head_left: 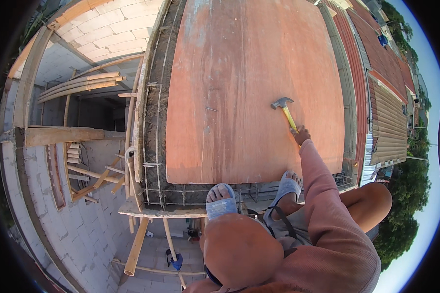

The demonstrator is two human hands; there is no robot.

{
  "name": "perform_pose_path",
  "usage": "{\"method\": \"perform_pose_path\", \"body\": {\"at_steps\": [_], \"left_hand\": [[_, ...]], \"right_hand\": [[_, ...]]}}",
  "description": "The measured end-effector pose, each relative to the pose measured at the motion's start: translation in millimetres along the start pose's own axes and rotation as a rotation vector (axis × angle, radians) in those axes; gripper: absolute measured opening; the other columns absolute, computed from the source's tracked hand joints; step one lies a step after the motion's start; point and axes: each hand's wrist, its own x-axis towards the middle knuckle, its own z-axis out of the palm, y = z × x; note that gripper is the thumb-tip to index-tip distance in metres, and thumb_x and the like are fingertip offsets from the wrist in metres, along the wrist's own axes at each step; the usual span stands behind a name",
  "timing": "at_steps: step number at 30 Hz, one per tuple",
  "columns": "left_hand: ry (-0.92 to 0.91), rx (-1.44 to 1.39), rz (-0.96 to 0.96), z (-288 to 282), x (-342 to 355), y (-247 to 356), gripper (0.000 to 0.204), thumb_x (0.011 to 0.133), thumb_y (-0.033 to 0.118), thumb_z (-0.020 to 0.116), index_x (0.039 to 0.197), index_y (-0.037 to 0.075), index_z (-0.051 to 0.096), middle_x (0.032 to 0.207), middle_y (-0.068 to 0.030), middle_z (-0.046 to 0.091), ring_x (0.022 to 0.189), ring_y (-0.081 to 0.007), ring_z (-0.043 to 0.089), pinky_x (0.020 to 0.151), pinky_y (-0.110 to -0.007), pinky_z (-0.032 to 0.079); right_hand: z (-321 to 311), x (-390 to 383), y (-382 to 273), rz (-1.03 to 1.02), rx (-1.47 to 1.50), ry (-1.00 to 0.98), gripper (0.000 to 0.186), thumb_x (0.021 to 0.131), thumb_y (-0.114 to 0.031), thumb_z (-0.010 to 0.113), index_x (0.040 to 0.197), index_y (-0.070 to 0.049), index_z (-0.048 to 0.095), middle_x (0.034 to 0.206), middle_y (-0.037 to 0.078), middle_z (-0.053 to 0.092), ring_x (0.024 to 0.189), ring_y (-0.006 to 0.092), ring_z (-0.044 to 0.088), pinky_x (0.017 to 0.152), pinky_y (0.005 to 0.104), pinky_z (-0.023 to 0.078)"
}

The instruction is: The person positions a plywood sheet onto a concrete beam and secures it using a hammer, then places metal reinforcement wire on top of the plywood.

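Observation:
My right hand [300,135] is closed around the yellow handle of a claw hammer [287,113], whose grey head points away from me over a large plywood sheet [259,63]. Whether the head touches the wood I cannot tell. To the left of the hammer a thin nail [210,109] shows on the sheet. My left hand does not appear in the picture. Below the sheet's near edge are my feet in blue sandals, the left sandal [221,202] and the right sandal [284,189], with my bent knee [243,250] between them and the lower edge.
Steel rebar [160,132] runs along the sheet's left and near sides beside wooden formwork [138,146]. Beyond the left edge lies a drop with block walls [83,210], bamboo poles [83,87] and a bamboo prop [137,246]. Corrugated roofs [388,122] stand to the right.

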Motion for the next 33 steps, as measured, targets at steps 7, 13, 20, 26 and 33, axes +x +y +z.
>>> {"method": "perform_pose_path", "body": {"at_steps": [7, 13, 20, 26, 33], "left_hand": [[0.006, -0.089, -0.120, 5, -38, 18, 0.020, 0.093, 0.028, 0.059, 0.087, 0.010, 0.066, 0.075, -0.0092, 0.067, 0.068, -0.0296, 0.065, 0.066, -0.043, 0.051], [0.046, -0.119, -0.226, -7, -102, 28, 0.021, 0.092, 0.029, 0.060, 0.086, 0.010, 0.067, 0.073, -0.0089, 0.067, 0.067, -0.0295, 0.066, 0.065, -0.044, 0.051], [-0.281, -0.262, -0.429, -2, -101, 51, 0.028, 0.089, 0.030, 0.061, 0.111, 0.012, 0.066, 0.111, -0.0089, 0.069, 0.098, -0.0307, 0.068, 0.083, -0.041, 0.054], [-0.071, -0.257, -0.484, -16, -123, 50, 0.029, 0.088, 0.033, 0.064, 0.108, 0.012, 0.065, 0.107, -0.0083, 0.071, 0.096, -0.0296, 0.068, 0.084, -0.041, 0.055], [-0.012, -0.278, -0.437, -1, -119, 43, 0.024, 0.085, 0.030, 0.067, 0.101, 0.012, 0.067, 0.101, -0.0073, 0.072, 0.092, -0.0284, 0.069, 0.080, -0.040, 0.056]], "right_hand": [[2, 40, 26, -0.082, -0.081, 0.075, 0.073, 0.086, -0.069, 0.058, 0.130, -0.012, 0.046, 0.131, 0.028, 0.053, 0.123, 0.0466, 0.052, 0.103, 0.0523, 0.042], [22, 46, 14, -0.235, -0.179, 0.044, 0.065, 0.090, -0.057, 0.061, 0.125, -0.004, 0.045, 0.117, 0.032, 0.061, 0.108, 0.0486, 0.062, 0.092, 0.0526, 0.049], [-35, 94, 8, -0.361, -0.644, -0.030, 0.068, 0.091, -0.060, 0.057, 0.123, 0.000, 0.054, 0.121, 0.028, 0.064, 0.111, 0.0416, 0.064, 0.093, 0.0503, 0.050], [-27, -35, -191, -0.669, -1.011, -0.164, 0.048, 0.094, -0.050, 0.059, 0.116, -0.007, 0.064, 0.119, 0.020, 0.066, 0.108, 0.0405, 0.064, 0.090, 0.0477, 0.050], [61, -203, -287, -1.368, -0.506, -0.066, 0.051, 0.094, -0.039, 0.063, 0.128, -0.001, 0.058, 0.128, 0.023, 0.060, 0.123, 0.0392, 0.053, 0.104, 0.0465, 0.042]]}}
